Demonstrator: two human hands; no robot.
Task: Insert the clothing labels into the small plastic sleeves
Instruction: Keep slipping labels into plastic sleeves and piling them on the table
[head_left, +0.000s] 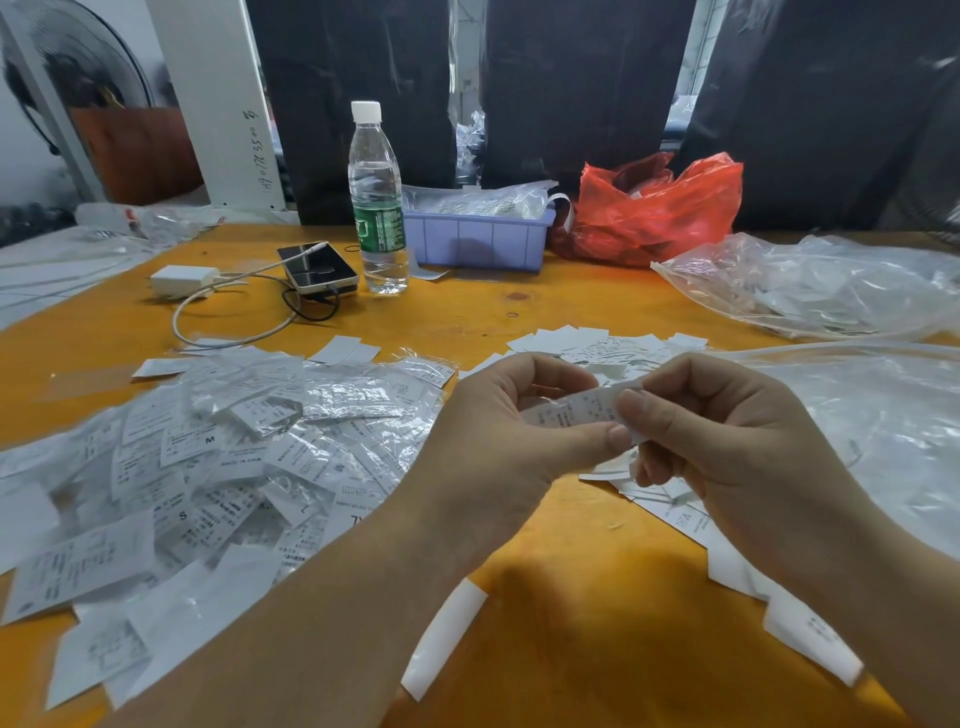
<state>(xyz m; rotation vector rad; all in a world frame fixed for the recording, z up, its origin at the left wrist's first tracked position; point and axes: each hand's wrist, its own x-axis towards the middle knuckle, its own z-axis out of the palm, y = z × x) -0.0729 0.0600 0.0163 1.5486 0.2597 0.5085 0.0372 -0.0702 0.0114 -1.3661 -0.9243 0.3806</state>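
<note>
Over the middle of the orange table (545, 613), my left hand (498, 421) and my right hand (727, 436) both pinch one white printed clothing label (582, 408) between thumb and fingers. Whether a plastic sleeve is around it, I cannot tell. A big heap of labels in small clear sleeves (218, 467) lies to the left of my left hand. Loose white labels (602, 345) lie just beyond my hands, and more loose labels (680, 514) lie under my right hand and wrist.
At the back stand a water bottle (376, 208), a purple tray (478, 239) with plastic packets and a red plastic bag (654, 208). A phone (317, 267) with charger and cable lies back left. Large clear plastic bags (831, 286) cover the right side.
</note>
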